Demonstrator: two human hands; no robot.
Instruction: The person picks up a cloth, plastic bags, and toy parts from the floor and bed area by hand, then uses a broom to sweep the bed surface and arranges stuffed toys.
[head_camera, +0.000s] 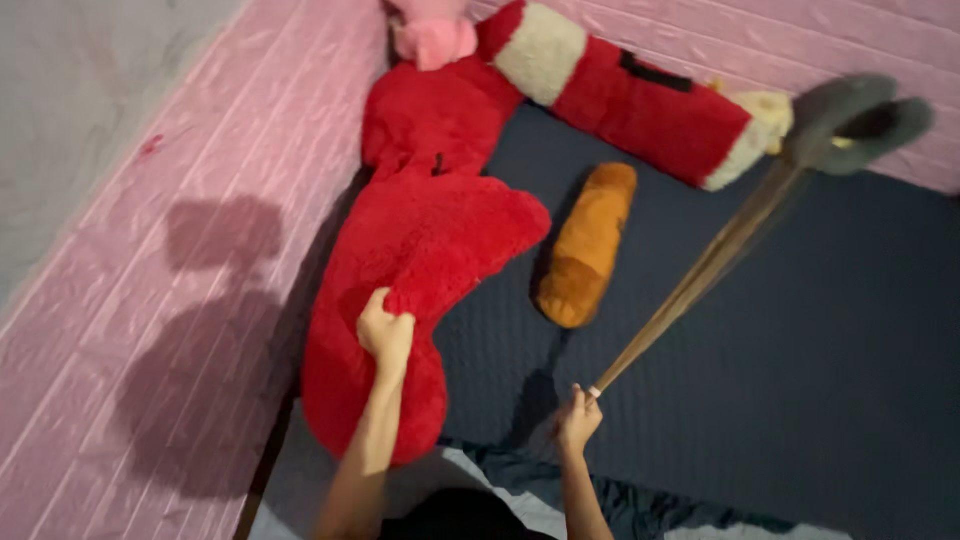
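Your left hand (385, 330) has a clenched grip on the big red plush toy (420, 250) lying along the bed's pink wall, tugging it aside; your right hand (577, 420) grips the broom (700, 280), raised over the mattress (780, 340)

Red plush toy (420, 250), orange-brown bolster (590, 245), navy quilted mattress (800, 330), pink striped wall panels (150, 300)

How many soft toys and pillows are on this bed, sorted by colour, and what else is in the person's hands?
Red plush items: 2, the big red plush gripped by the left hand, and the red-and-white bolster
Pink plush: 1
Orange-brown bolster: 1
Stick duster: 1, held by the right hand
Total: 5
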